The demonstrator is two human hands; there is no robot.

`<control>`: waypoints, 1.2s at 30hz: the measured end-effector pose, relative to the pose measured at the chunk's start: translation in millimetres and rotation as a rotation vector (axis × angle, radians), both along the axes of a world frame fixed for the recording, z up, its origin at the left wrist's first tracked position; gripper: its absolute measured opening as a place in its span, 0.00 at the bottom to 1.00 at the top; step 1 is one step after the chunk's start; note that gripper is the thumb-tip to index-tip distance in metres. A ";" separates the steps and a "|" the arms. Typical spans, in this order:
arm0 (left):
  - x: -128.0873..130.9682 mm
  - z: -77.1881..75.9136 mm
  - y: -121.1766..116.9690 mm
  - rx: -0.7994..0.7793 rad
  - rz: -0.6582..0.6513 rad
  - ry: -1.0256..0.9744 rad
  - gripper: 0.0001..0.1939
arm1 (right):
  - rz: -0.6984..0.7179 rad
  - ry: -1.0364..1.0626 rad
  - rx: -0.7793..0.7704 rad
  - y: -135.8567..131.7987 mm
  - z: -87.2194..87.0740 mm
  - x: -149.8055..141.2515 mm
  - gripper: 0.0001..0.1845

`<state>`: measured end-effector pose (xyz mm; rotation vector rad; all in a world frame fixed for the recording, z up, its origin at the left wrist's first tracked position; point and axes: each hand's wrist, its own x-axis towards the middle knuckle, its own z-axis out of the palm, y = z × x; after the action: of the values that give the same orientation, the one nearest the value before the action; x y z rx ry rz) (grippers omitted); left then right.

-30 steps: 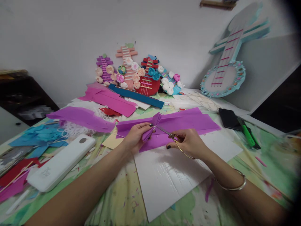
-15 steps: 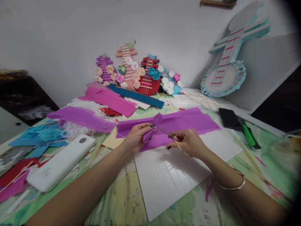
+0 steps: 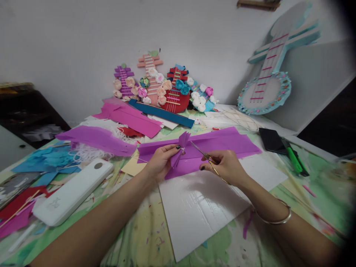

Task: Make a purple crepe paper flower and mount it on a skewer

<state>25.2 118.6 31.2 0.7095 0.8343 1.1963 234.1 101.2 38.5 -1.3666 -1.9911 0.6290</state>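
Pinched in my left hand [image 3: 160,162] is a pleated purple paper bow [image 3: 183,141], gathered at its middle by a white string. My right hand [image 3: 226,166] grips gold-handled scissors [image 3: 200,151], thumb and fingers in the loops. The scissor tips point up and left, a short gap to the right of the bow. Beneath both hands a long folded purple paper sheet [image 3: 230,142] lies partly over a white board [image 3: 200,207].
Left stand a white power bank [image 3: 73,193], blue paper scraps [image 3: 51,159] and white string [image 3: 89,154]. Pink paper [image 3: 128,118] and a blue strip [image 3: 164,113] lie behind. Decorated paper instruments [image 3: 175,92] lean on the wall. A green cutter [image 3: 293,159] rests beside a black phone-like slab [image 3: 271,140].
The scissors have drawn back to the right, away from the string at the bow's middle. My left hand keeps its hold on the bow, which has turned slightly.
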 end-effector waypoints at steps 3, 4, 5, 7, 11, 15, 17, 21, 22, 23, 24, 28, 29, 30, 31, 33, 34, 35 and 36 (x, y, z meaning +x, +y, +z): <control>-1.0 -3.4 2.6 0.023 0.034 -0.024 0.09 | -0.003 0.008 -0.037 -1.2 2.3 -0.8 0.19; -1.5 -3.8 3.4 0.035 0.046 -0.028 0.10 | 0.017 0.027 -0.088 -1.8 2.3 -1.6 0.19; -2.1 -3.7 4.0 0.048 0.057 -0.032 0.10 | 0.047 0.051 -0.150 -2.7 1.8 -2.6 0.20; -3.3 -2.2 4.6 0.082 0.077 -0.036 0.10 | 0.127 0.125 -0.277 -5.7 -0.1 -5.6 0.21; -4.4 2.3 3.7 0.175 0.091 0.035 0.10 | 0.288 0.322 -0.478 -15.7 -5.5 -14.2 0.28; -3.6 2.1 2.0 0.236 0.086 0.110 0.10 | 0.355 0.435 -0.574 -23.8 -10.0 -21.9 0.32; -2.8 1.0 1.1 0.254 0.071 0.131 0.11 | 0.353 0.475 -0.603 -25.3 -11.5 -24.1 0.33; -0.5 1.9 -1.8 0.265 0.037 0.142 0.11 | 0.315 0.525 -0.635 -26.9 -12.3 -26.3 0.32; 0.3 2.5 -2.7 0.265 0.032 0.139 0.11 | 0.307 0.529 -0.644 -27.6 -12.0 -26.8 0.32; 1.2 2.9 -3.6 0.264 0.028 0.135 0.11 | 0.304 0.533 -0.651 -28.7 -11.7 -27.5 0.32; 2.1 3.1 -4.4 0.260 0.031 0.130 0.11 | 0.301 0.536 -0.655 -29.9 -11.4 -28.3 0.32; 5.6 -0.7 -5.9 0.236 0.021 0.118 0.11 | 0.256 0.550 -0.670 -34.7 -11.9 -32.3 0.31; 6.1 -2.2 -5.8 0.232 0.018 0.118 0.11 | 0.236 0.549 -0.668 -35.4 -12.4 -33.2 0.30; 6.5 -3.5 -5.6 0.229 0.016 0.117 0.11 | 0.219 0.546 -0.667 -35.8 -12.9 -34.0 0.30; 6.7 -4.4 -5.4 0.229 0.015 0.116 0.12 | 0.209 0.543 -0.664 -36.0 -13.5 -34.7 0.30; 6.6 -5.1 -5.0 0.234 0.024 0.113 0.12 | 0.205 0.538 -0.659 -36.1 -14.4 -35.7 0.31; 6.5 -4.8 -5.0 0.238 0.028 0.113 0.12 | 0.207 0.538 -0.663 -36.0 -14.7 -36.0 0.31; 6.4 -4.2 -5.2 0.243 0.031 0.113 0.12 | 0.207 0.540 -0.665 -35.9 -14.9 -36.2 0.30; 6.3 -3.4 -5.5 0.246 0.033 0.114 0.12 | 0.205 0.542 -0.665 -35.8 -15.2 -36.3 0.30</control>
<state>31.5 113.2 27.7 0.9753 0.8026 1.3114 197.8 65.5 23.3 -1.1545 -1.5319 1.6695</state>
